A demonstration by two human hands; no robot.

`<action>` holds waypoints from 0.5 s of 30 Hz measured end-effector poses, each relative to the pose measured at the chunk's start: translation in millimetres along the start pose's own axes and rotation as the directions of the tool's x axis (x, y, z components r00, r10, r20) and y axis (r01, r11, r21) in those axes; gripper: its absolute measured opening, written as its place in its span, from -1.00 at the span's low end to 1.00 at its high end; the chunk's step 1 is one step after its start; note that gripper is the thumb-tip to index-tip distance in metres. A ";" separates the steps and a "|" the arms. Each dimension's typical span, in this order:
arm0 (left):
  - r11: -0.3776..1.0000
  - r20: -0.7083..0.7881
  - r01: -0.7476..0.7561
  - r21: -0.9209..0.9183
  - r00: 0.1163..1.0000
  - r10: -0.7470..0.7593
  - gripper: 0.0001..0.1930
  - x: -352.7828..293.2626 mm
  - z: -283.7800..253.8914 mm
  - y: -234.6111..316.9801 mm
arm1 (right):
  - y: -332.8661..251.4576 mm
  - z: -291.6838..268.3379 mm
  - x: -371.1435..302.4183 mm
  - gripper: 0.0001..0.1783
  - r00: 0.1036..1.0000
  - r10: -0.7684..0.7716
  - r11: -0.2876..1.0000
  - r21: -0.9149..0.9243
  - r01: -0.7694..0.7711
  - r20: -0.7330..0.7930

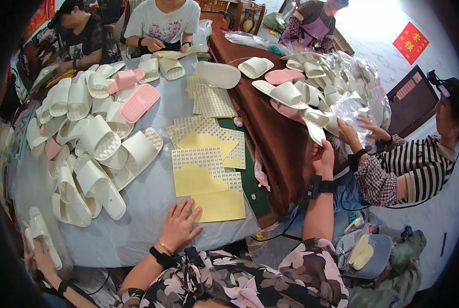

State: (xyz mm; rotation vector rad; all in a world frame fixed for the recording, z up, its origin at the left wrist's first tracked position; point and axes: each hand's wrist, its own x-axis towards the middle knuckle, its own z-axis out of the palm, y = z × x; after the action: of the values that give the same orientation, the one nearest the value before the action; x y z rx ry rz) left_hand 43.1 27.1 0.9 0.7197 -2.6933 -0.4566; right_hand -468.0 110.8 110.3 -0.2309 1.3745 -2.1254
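My left hand (pixel 179 227) lies flat with fingers spread on the grey-covered table, its fingertips at the lower edge of a yellow sticker sheet (pixel 199 182). Rows of small white labels are left on the sheet's upper part; the lower part is bare. Beneath and beyond it lie more sticker sheets (pixel 224 208), overlapping. Out to the right, my right hand (pixel 323 156) is closed on the end of a white slipper (pixel 316 123), beside the slipper pile on the brown cloth. The slipper's strap side faces away from my fingers.
A heap of white slippers (pixel 98 136) with a few pink ones (pixel 139 102) covers the left. On the brown cloth (pixel 270 154) more slippers lie near clear plastic bags (pixel 360 77). A co-worker in stripes (pixel 419 164) handles plastic at right; others sit opposite. Another person's hands (pixel 43 259) hold a slipper lower left.
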 end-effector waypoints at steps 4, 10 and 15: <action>1.000 0.018 0.005 -0.006 1.000 -0.005 -0.42 -0.1 1.7 -0.1 | -24.2 3.3 -40.5 -0.86 0.996 -0.081 0.996 0.031 0.080 0.032; 1.000 0.017 0.017 0.018 1.000 -0.017 -0.39 -2.1 0.8 -1.7 | -44.4 31.6 -88.9 -0.78 0.934 -0.227 0.972 0.001 0.236 0.276; 1.000 0.061 0.007 -0.013 0.998 -0.007 -0.38 0.8 -1.9 -4.4 | -51.8 59.1 -125.8 -0.71 0.866 -0.217 0.976 0.072 0.207 0.451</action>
State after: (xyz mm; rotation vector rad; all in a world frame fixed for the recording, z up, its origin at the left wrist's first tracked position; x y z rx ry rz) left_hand 45.1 22.7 1.2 0.7229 -2.7423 -0.5060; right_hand -359.6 150.8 203.4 -0.8531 1.0819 -2.0743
